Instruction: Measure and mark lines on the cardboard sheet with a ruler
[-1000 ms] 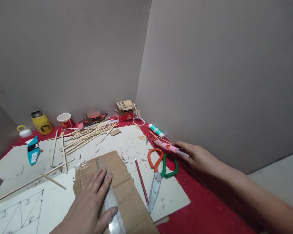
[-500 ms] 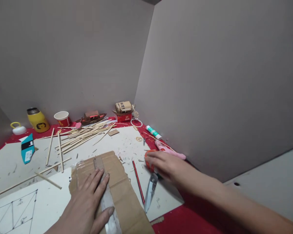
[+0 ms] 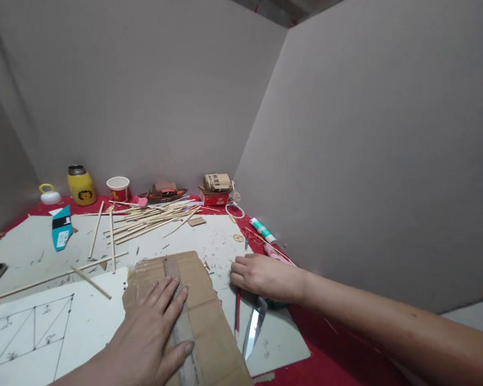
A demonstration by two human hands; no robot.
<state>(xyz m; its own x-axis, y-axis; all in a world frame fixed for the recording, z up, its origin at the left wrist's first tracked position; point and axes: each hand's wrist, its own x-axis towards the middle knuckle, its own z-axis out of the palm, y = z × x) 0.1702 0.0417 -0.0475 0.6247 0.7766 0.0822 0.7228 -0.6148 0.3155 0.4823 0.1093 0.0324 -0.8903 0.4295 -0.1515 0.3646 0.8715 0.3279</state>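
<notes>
"Looking down from the head camera, where's your left hand (image 3: pixel 151 321)?"

"Flat, fingers slightly apart, resting across a long, straight, pale grey ruler (image 3: pixel 182 328). That lies along a torn-edged piece of brown cardboard (image 3: pixel 217 343) in front of me."

"And your right hand (image 3: pixel 260 279)?"

"Curled over the upper end of a slim red pencil (image 3: pixel 237 313), just right of the cardboard. My own knuckles hide the fingertips, so I can't tell whether I'm pinching it."

"What's beside it?"

"Big metal-bladed scissors (image 3: pixel 254 328), a bit of green handle showing below my wrist. The blades lie over the white paper (image 3: pixel 284 340) covering part of the red counter (image 3: pixel 322 343)."

"And to the left?"

"A white sheet with a dark line drawing (image 3: pixel 90 327); farther back, a heap of thin, pale wooden sticks (image 3: pixel 145 223)."
</notes>
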